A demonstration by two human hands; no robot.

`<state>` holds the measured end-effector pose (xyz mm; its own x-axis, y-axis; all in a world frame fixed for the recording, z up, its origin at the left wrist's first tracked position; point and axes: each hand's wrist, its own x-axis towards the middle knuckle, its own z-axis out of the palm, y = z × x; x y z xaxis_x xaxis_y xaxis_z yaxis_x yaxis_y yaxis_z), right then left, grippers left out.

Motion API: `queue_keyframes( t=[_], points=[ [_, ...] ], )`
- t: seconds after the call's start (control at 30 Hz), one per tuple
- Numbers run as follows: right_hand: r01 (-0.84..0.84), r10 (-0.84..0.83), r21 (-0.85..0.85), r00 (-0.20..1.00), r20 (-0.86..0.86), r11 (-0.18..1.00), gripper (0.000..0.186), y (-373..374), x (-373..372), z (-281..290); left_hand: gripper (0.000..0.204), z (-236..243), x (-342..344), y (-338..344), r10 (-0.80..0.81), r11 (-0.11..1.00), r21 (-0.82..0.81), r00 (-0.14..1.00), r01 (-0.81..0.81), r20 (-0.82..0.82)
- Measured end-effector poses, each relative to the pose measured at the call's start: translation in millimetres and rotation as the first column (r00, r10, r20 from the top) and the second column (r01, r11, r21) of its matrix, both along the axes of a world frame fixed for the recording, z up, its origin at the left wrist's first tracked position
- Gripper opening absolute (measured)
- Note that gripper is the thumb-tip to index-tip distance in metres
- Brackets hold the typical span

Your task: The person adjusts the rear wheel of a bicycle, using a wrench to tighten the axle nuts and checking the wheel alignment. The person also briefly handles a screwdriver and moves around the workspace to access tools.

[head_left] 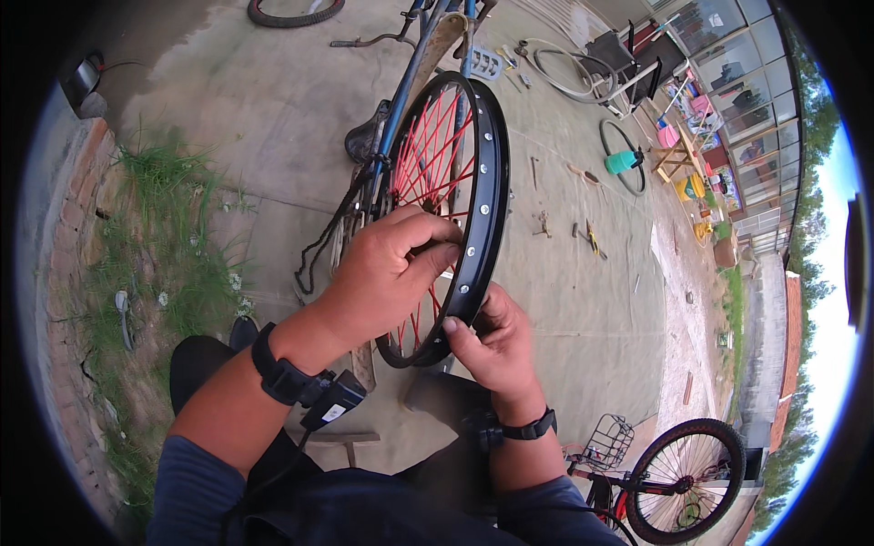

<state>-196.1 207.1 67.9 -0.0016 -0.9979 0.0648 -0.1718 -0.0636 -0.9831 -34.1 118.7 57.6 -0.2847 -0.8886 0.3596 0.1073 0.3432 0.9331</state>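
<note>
A bicycle wheel (pixel 486 191) without a tyre stands upright before me, its black rim dotted with silver spoke ends, its spokes (pixel 439 136) red. It sits beside a blue bicycle frame (pixel 410 86) with a dangling chain (pixel 326 227). At the wheel's near left side, my left hand (pixel 387 264) pinches thumb and forefinger together against the rim; whatever lies between them is hidden. Lower on the right, my right hand (pixel 496 346) grips the rim, thumb on its outer face and fingers curled behind. Both wrists wear black straps.
Pliers (pixel 594 240) and other small tools lie on the concrete right of the wheel. Farther off are a teal bottle (pixel 623 162), a loose tyre (pixel 574 82) and a blue pedal (pixel 482 64). Another bicycle wheel (pixel 734 446) stands at lower right. Grass (pixel 173 218) borders the left.
</note>
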Motion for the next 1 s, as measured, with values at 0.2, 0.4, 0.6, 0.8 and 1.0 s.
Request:
queue_keyframes(
  t=[0.2, 0.4, 0.6, 0.8, 1.0],
  points=[
    [-0.096, 0.096, -0.006, 0.995, -0.023, 0.995, 0.016, 3.4, -9.3, -9.8, 0.011, -1.3, 1.6, 0.2, 0.008, 0.999, -0.04, 0.999, -0.006, 0.033],
    [-0.053, 0.053, -0.048, 0.999, -0.003, 0.997, 0.013, 1.1, -5.2, -8.1, 0.011, 2.9, 2.3, 3.1, -0.009, 1.0, 0.007, 0.998, 0.008, 0.063],
    [-0.066, 0.068, -0.041, 0.997, 0.031, 0.997, 0.016, 1.0, -3.0, -7.7, 0.012, 1.3, 6.0, 3.7, -0.026, 1.0, 0.01, 0.996, 0.026, 0.085],
    [-0.092, 0.088, -0.068, 0.995, -0.05, 0.993, 0.019, 1.0, -6.6, -13.9, 0.015, 4.0, 7.8, 5.5, 0.086, 0.996, 0.009, 0.996, -0.086, 0.009],
    [-0.121, 0.118, -0.037, 0.991, -0.067, 0.992, 0.018, 3.9, -9.2, -17.3, 0.016, 27.0, 10.5, 5.2, 0.175, 0.945, -0.299, 0.978, -0.134, 0.115]
  ],
)
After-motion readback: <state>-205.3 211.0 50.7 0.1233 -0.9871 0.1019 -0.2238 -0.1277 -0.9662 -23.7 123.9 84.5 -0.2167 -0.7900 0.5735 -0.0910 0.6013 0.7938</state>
